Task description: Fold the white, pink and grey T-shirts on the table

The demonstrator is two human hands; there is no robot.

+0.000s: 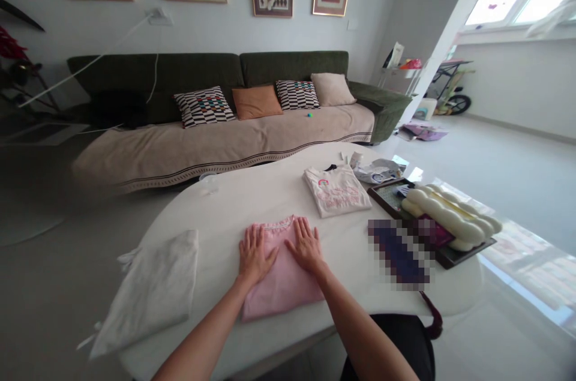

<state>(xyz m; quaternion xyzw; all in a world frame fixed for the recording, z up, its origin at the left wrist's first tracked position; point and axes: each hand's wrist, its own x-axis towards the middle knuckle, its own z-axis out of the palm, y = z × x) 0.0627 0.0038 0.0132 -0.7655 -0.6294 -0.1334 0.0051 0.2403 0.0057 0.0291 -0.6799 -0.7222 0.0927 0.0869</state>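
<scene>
Fingers (258, 237) spread flat on pink garment (281, 279) — folded, neat, rectangular.

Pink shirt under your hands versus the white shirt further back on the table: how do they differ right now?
The pink shirt is plain, while the white shirt carries a printed design. The pink shirt lies near the table's front edge with the left hand and right hand pressed flat on it; the white shirt sits further back, untouched. Both are folded and lie flat.
</scene>
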